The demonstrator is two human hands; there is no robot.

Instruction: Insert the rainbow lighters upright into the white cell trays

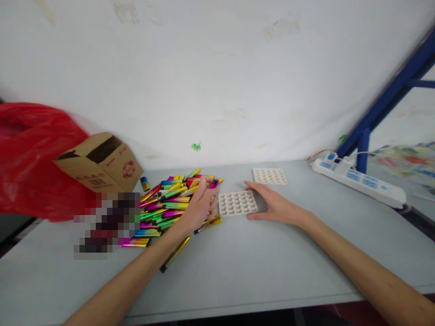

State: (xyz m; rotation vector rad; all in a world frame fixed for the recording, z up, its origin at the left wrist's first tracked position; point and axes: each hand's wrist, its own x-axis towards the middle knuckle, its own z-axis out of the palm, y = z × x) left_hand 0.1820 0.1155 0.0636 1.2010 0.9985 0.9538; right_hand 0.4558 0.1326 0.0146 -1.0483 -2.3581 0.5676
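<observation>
My left hand (200,206) is at the right side of a heap of shiny metallic-coloured tubes (173,199) with black ends. Its fingers are curled, and a magenta tube with a black end (214,183) shows at the fingertips. Just right of it lies a white tray (238,203) with rows of round hollows. My right hand (273,204) straddles the tray's right end, fingers along the far edge and thumb along the near edge. Two gold tubes lie apart from the heap, one by the tray's near left corner (208,224) and one nearer me (175,254).
Behind my right hand lies a second white tray (270,176). An open cardboard box (108,165) and a red plastic bag (37,163) stand at the left. A white power strip (360,179) runs along the right, beside a blue metal frame (363,140). A white wall closes off the back.
</observation>
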